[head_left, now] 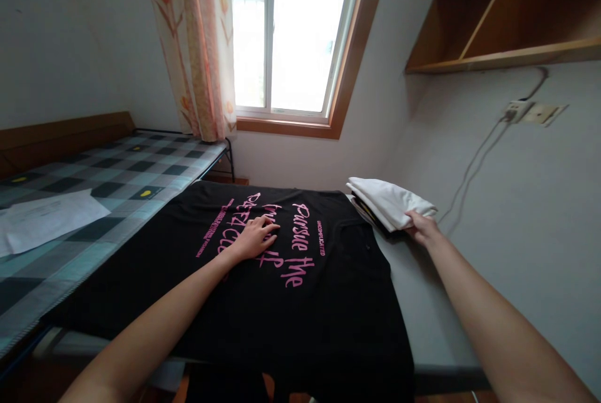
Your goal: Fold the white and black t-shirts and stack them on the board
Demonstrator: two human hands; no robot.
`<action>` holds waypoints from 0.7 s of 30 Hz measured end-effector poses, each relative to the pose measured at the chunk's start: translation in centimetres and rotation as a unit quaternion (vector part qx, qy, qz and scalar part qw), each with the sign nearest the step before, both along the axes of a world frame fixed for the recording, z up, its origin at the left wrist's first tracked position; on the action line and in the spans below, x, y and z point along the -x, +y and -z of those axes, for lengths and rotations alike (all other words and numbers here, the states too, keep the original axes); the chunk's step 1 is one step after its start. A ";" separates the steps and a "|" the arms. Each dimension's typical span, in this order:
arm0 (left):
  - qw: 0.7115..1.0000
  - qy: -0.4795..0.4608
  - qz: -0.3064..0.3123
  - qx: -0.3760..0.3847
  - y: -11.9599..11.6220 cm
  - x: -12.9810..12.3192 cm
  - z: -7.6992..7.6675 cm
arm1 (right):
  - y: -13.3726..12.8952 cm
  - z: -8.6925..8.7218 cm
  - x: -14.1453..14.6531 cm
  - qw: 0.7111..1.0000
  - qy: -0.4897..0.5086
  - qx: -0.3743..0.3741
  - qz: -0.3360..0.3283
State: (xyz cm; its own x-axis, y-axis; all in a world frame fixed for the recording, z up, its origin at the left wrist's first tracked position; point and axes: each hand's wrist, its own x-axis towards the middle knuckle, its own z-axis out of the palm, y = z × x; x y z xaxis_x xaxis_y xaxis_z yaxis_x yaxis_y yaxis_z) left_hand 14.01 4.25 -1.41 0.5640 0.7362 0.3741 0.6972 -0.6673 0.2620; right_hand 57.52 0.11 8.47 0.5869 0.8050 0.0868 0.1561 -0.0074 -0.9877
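Observation:
A black T-shirt [338,309] with pink lettering lies spread over the table, its neckline toward the right. My left hand [257,237] rests on the lettering, fingers spread and holding nothing. On the right, my right hand [421,228] grips the near right corner of a white folded cloth [387,199]. That cloth lies on top of a small stack with dark and yellowish layers, beside the shirt's upper right edge. The thumb and fingertips of my right hand are partly hidden at the cloth.
The pale table [434,321] shows along the right. At left is a bed with a checked cover [117,178] and papers [51,218]. A curtained window [300,34] is ahead. Wooden shelves [507,56] and a socket with a cable [514,110] are on the right wall.

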 end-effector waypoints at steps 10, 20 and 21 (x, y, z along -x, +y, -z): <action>1.000 0.016 -0.006 0.007 -0.6 0.0 -1.0 | 1.4 2.4 -2.2 0.862 -0.455 0.032 0.219; 0.998 0.020 0.004 0.054 -0.7 0.4 -1.8 | -1.7 8.5 9.9 0.758 -0.602 0.118 -0.223; 0.997 0.026 0.016 0.072 -0.7 0.9 -2.1 | -2.0 9.1 10.7 0.754 -0.600 0.142 -0.228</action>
State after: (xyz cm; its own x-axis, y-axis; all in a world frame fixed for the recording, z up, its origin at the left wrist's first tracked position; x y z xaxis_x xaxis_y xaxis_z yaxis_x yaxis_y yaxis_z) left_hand 13.16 3.52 0.72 0.6035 0.7617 0.2358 0.6918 -0.6473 0.3201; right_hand 46.87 -1.92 -0.64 -0.1206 0.9852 0.1218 0.9858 0.1333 -0.1017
